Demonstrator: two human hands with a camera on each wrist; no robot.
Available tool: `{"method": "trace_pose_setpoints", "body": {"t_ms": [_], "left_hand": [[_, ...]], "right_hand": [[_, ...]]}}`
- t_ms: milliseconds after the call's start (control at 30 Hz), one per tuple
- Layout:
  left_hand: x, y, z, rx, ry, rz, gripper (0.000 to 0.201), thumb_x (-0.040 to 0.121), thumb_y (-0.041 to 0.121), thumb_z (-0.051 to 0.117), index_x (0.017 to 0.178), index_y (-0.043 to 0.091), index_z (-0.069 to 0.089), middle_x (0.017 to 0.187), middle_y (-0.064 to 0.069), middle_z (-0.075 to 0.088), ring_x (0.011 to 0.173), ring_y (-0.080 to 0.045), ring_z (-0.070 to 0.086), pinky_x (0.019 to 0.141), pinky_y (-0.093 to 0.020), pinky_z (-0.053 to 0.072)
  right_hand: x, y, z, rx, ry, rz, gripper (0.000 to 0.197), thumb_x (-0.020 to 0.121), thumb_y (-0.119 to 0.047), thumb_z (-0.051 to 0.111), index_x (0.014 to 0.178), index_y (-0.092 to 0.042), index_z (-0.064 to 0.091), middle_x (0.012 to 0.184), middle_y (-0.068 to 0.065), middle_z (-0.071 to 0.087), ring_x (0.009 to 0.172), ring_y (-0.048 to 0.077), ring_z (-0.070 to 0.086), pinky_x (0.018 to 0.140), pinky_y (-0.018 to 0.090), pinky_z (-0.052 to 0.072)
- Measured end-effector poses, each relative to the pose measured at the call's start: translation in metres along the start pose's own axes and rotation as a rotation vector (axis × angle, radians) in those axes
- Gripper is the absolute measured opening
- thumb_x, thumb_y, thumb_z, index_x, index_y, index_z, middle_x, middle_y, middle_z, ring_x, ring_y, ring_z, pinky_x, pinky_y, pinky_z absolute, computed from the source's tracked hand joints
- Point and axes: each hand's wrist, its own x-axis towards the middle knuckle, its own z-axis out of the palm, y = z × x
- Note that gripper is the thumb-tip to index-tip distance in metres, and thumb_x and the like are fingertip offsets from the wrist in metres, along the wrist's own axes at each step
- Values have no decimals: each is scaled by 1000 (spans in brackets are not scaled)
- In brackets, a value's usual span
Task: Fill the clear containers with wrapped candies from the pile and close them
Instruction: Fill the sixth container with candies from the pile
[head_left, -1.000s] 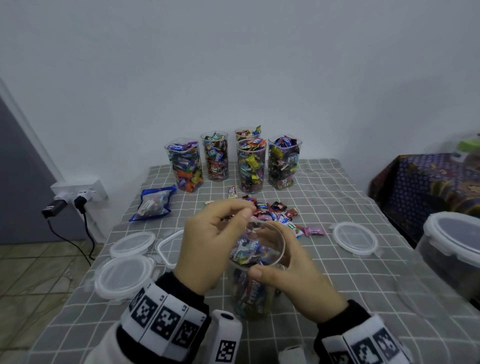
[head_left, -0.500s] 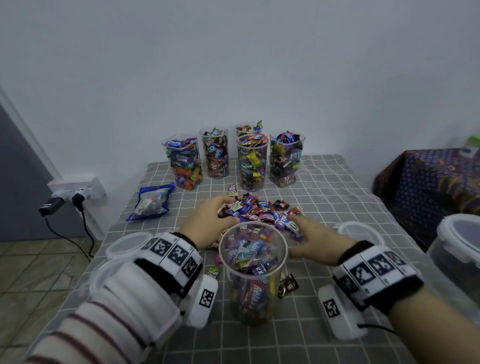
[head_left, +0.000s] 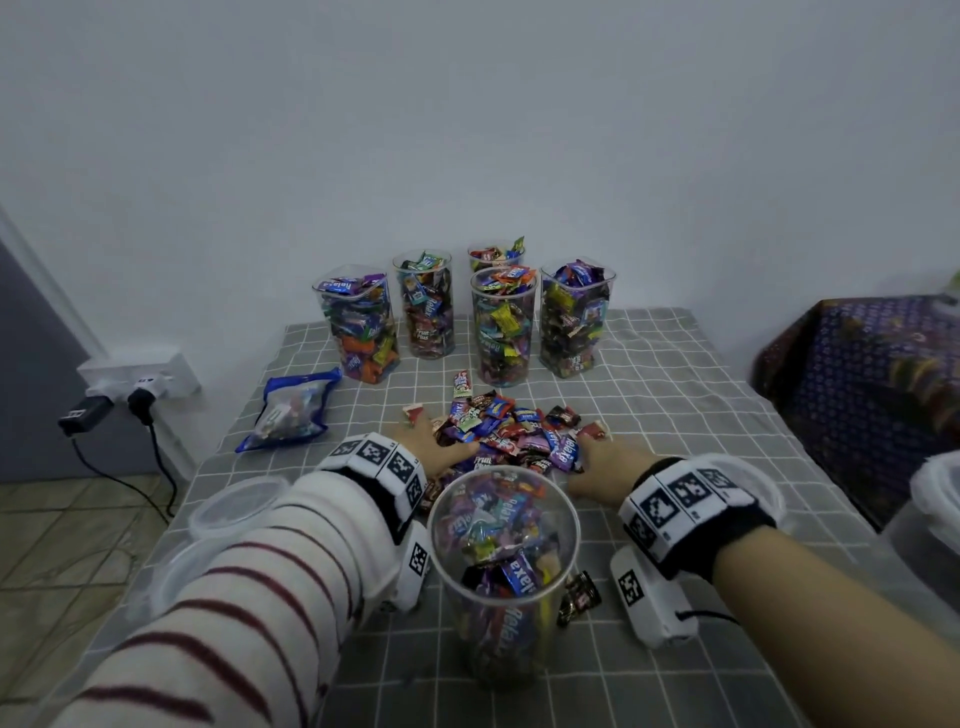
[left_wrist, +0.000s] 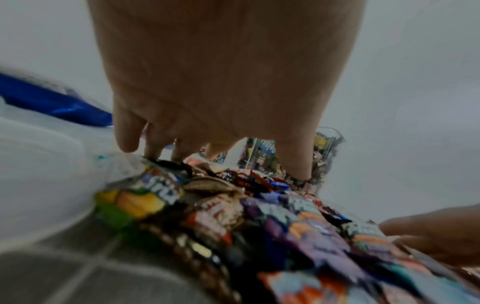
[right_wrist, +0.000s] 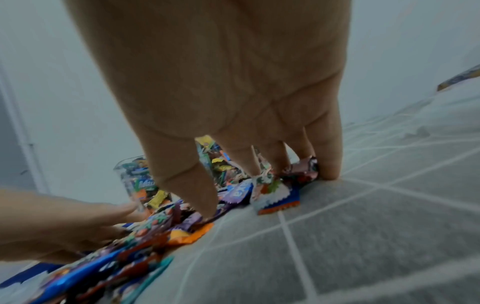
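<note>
The left hand (head_left: 434, 447) and the right hand (head_left: 605, 462) are laid on the two sides of the candy pile (head_left: 511, 434), likely so that it can be pushed together and scooped up. On both hands the fingers are spread a little apart and held fairly straight, with the tips down on the wrappers; nothing is gripped yet. The near container (head_left: 506, 577) is kept upright just in front of the pile, close for filling. It is nearly full and has no lid. Five full containers (head_left: 501, 327) are lined up by the wall, also open. Clear lids (head_left: 236, 501) are left on the table (head_left: 675, 384) beside the left arm.
</note>
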Motion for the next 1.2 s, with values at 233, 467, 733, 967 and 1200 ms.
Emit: {"method": "trace_pose_setpoints", "body": {"t_ms": [233,467,733,967,1200], "left_hand": [[-13,3,-3,66,-90,129,92,85,67,44,152,23,-2,153,-6,32,130,-28,43,105,-33,37],[-26,-3,3,214,-160,259,102,80,61,61,151,30,-5,147,-13,39,124,-30,48,100,-42,43],[-26,-26,9,207,-145,338,113,50,83,58,145,35,21,146,1,41,124,-22,48,103,-41,42],[-52,-37,4,308,-244,369,114,50,52,82,144,40,18,140,5,45,121,-19,48,102,-43,43],[-78,-28,21,551,-83,333,73,77,32,74,139,24,38,133,-8,52,115,-26,54,92,-34,47]], "right_hand": [[-5,-5,3,-37,-133,-92,81,88,-51,54,150,-22,12,144,12,41,127,29,45,102,38,41],[-7,-6,12,-74,-221,-214,93,60,-59,63,142,-44,24,145,-2,41,126,20,45,102,41,43],[-38,-10,14,-92,-279,-310,84,56,-41,67,134,-41,36,133,-2,49,111,20,53,96,43,47],[-54,-11,20,-177,-230,-375,97,69,-37,77,147,-35,20,145,0,36,122,23,46,102,40,42],[-64,-12,34,-255,-44,-426,49,83,-39,65,129,-31,48,127,0,53,113,21,53,98,36,46]]}}
